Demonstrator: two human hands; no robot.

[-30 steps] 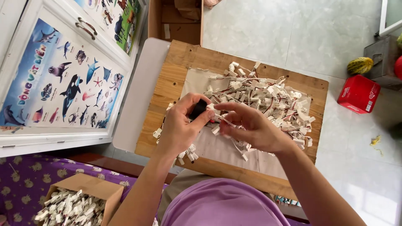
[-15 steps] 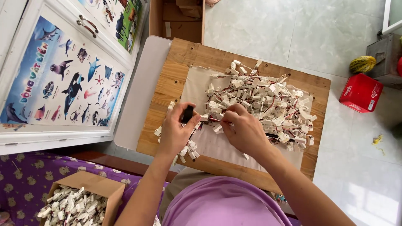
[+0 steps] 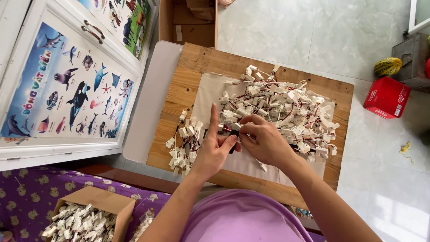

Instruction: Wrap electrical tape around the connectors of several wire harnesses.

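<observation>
Connector lead (image 3: 229, 128), white plug on thin red and black wires, sits pinched between both my hands over the beige cloth (image 3: 207, 92) on the wooden board (image 3: 188, 67). Left hand (image 3: 214, 150): thumb and middle fingers clamp a small dark part at the lead's end, index finger sticking straight up. Half a second ago that finger was curled in and both hands sat closer to the big tangle; now they're pulled back toward me, so one piece looks separated out. Right hand (image 3: 264, 141): fingertips pressed together on the wires just beside the left. Loose pile of connectors (image 3: 286, 107) beyond the right hand, smaller finished-looking bunch (image 3: 183, 145) by my left wrist. Cardboard box (image 3: 89, 215) of the same parts down at my left.
</observation>
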